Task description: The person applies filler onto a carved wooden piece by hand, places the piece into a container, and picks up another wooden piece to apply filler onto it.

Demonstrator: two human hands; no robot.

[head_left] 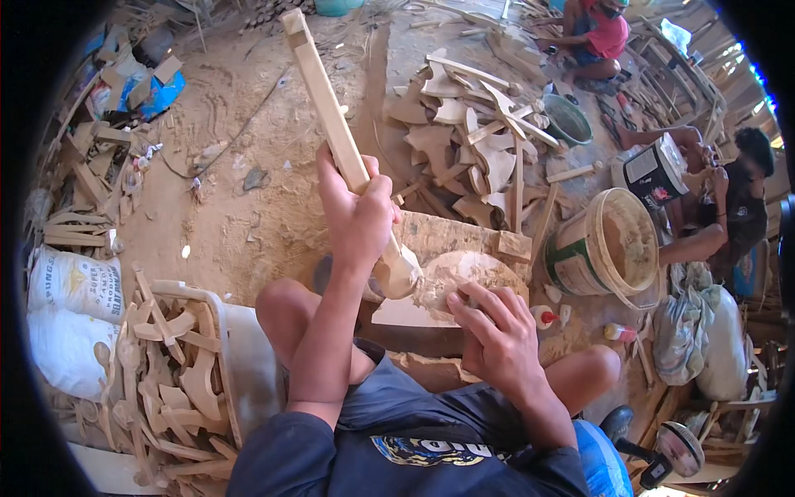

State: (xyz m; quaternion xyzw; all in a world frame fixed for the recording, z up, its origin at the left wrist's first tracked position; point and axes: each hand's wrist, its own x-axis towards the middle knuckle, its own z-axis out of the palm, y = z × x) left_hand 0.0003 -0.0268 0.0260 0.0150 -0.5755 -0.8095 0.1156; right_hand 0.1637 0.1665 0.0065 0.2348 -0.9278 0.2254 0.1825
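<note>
My left hand [358,207] is wrapped round a long, squared wooden piece [326,99]. It slants from the upper left down to a wider, rounded end [401,275] by the work board. Beside that end, my right hand [499,333] has its fingers bent and close together. Their tips touch a crumbly pale paste [447,286] spread on a flat light board [406,314]. Whether something small is pinched there is hidden. Under the light board is a worn wooden block [447,234] between my knees.
Cut wooden pieces [489,157] are heaped ahead. A large bucket [592,253] and a dark-labelled pail [654,170] stand right. Small glue bottles [544,316] lie near my right knee. A bin of wood parts [178,373] is left. Two people [741,207] sit at the right.
</note>
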